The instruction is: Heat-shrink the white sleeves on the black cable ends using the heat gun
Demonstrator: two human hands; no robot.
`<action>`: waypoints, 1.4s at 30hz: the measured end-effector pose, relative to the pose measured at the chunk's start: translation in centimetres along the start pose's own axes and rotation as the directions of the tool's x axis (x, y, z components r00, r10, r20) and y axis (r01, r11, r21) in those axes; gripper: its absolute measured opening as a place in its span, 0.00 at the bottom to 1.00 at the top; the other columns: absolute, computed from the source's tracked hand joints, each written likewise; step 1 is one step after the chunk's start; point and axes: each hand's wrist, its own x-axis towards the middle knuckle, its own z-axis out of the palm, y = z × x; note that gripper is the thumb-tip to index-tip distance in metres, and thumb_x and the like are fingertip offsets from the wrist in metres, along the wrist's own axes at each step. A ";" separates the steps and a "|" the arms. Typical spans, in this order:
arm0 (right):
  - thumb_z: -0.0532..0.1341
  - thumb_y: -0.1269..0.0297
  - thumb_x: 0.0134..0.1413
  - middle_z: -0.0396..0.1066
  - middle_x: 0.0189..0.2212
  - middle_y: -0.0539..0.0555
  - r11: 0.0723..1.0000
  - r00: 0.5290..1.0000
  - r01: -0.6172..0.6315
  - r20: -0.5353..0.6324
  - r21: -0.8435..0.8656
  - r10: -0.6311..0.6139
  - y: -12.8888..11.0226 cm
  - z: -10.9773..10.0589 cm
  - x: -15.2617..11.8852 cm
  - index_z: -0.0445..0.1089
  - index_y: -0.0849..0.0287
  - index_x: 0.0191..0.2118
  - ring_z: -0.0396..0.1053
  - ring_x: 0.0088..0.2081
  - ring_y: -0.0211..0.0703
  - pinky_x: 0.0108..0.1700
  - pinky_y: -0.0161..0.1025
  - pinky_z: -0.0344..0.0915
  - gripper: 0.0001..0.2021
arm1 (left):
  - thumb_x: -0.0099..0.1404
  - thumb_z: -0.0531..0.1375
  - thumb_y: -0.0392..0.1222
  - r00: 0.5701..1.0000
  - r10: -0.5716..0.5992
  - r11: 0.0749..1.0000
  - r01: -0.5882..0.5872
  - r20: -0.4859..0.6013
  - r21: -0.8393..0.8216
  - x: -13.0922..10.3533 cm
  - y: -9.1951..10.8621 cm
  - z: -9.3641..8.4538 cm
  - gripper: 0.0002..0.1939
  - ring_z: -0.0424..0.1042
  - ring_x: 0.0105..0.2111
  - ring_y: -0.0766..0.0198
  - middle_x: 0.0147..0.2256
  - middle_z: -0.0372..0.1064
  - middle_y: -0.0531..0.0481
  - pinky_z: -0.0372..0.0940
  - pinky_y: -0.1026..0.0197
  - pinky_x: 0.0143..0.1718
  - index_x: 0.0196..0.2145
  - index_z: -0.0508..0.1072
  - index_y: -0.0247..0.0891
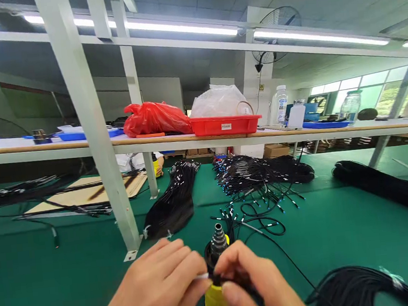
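In the head view my left hand [162,282] is closed, thumb and fingers pinching a small white piece [202,276] at the end of a thin black cable [216,279]. My right hand [261,275] is closed on the same cable just to the right, fingertips pressed together. Whether the white piece is a sleeve or a label, I cannot tell. Directly behind my fingers a heat gun stands upright, its stepped metal nozzle [218,240] pointing up and its yellow body [217,303] showing below. My hands partly hide it.
Bundles of black cables lie on the green bench: one left of centre [174,199], a spread pile [263,171], one at right [387,183] and a coil [361,287] in front. A white post [97,134] rises at left. The shelf carries a red tray [225,126]. Another person's hand [160,166] shows behind.
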 end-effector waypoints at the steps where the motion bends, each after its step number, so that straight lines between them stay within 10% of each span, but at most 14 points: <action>1: 0.53 0.55 0.63 0.68 0.28 0.51 0.999 0.999 -0.015 -0.036 -0.029 0.014 -0.5 -0.6 0.2 0.65 0.56 0.36 0.65 0.29 0.38 0.30 0.32 0.63 0.11 | 0.71 0.52 0.41 1.000 0.006 1.000 -0.006 -0.001 -0.007 1.0 0.7 -0.4 0.08 0.71 0.31 0.67 0.31 0.72 0.60 0.66 0.65 0.45 0.34 0.69 0.45; 5: 0.52 0.60 0.65 0.61 0.25 0.47 0.997 0.991 -0.060 -0.119 -0.048 0.054 -1.3 -2.7 1.3 0.61 0.56 0.31 0.57 0.27 0.35 0.27 0.31 0.55 0.11 | 0.73 0.48 0.43 0.995 -0.104 0.993 0.104 0.004 -0.064 2.1 0.7 -0.4 0.08 0.70 0.40 0.64 0.38 0.71 0.55 0.62 0.60 0.51 0.42 0.67 0.44; 15: 0.55 0.63 0.61 0.63 0.26 0.46 0.986 0.979 -0.123 -0.174 -0.113 0.102 1.0 -3.1 3.8 0.61 0.56 0.29 0.60 0.28 0.36 0.29 0.32 0.58 0.09 | 0.71 0.47 0.56 0.854 -0.469 0.816 0.517 0.227 -0.258 3.2 -1.4 2.0 0.22 0.56 0.26 0.66 0.25 0.58 0.57 0.52 0.62 0.27 0.25 0.61 0.40; 42: 0.57 0.60 0.58 0.60 0.23 0.45 0.987 0.969 -0.140 -0.215 -0.081 0.120 3.0 -3.4 4.8 0.61 0.57 0.28 0.56 0.27 0.37 0.28 0.33 0.57 0.10 | 0.71 0.47 0.56 0.820 -0.539 0.694 0.561 0.191 -0.451 4.6 -2.0 4.9 0.24 0.55 0.24 0.66 0.22 0.56 0.57 0.50 0.63 0.26 0.22 0.59 0.40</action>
